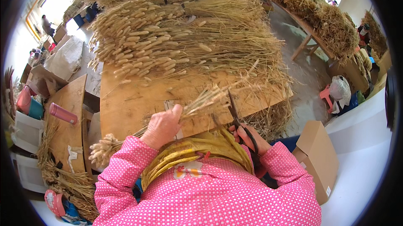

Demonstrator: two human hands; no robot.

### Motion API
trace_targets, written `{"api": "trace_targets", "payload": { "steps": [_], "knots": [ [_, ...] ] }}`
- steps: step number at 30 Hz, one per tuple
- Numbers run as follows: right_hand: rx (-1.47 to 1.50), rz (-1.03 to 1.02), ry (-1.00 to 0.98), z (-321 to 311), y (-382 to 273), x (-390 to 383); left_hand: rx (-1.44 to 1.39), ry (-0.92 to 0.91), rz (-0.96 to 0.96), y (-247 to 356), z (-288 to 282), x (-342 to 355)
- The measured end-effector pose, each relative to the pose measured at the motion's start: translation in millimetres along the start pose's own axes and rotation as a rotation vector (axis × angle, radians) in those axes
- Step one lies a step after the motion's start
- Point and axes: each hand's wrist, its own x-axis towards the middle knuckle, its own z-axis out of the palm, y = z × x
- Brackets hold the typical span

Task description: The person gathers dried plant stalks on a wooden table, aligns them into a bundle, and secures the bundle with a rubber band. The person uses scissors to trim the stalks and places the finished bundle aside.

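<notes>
My left hand (163,126) is closed round a bunch of dried grass stems (205,100). Its fluffy seed heads (105,149) stick out to the left beside my sleeve, and the cut ends point right. In my right hand (252,138) is a pair of dark scissors (233,113), my fingers in the loop handles. The blades point up and away from me, close to the right end of the stems. Whether the blades touch the stems I cannot tell. Both hands are just over the near edge of the wooden table (130,108).
A thick layer of dried grass (201,37) covers the table's far part, heads to the left. On a lower board at left lies a pink bottle (63,113). A cardboard box (317,159) stands at my right. Another grass-laden table (310,12) is at the far right.
</notes>
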Motion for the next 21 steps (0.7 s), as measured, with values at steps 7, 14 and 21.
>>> {"api": "trace_targets", "payload": {
  "steps": [7,14,21],
  "knots": [
    [0.044,-0.01,0.043,7,-23,18,-0.05,-0.052,-0.091,0,-2,-10],
    [-0.943,-0.195,0.206,-37,-34,64,-0.192,-0.01,-0.165,-21,-18,-14],
    [-0.974,-0.755,0.451,-24,-93,77,-0.782,0.142,-0.187,-45,-91,-16]
  ]
}}
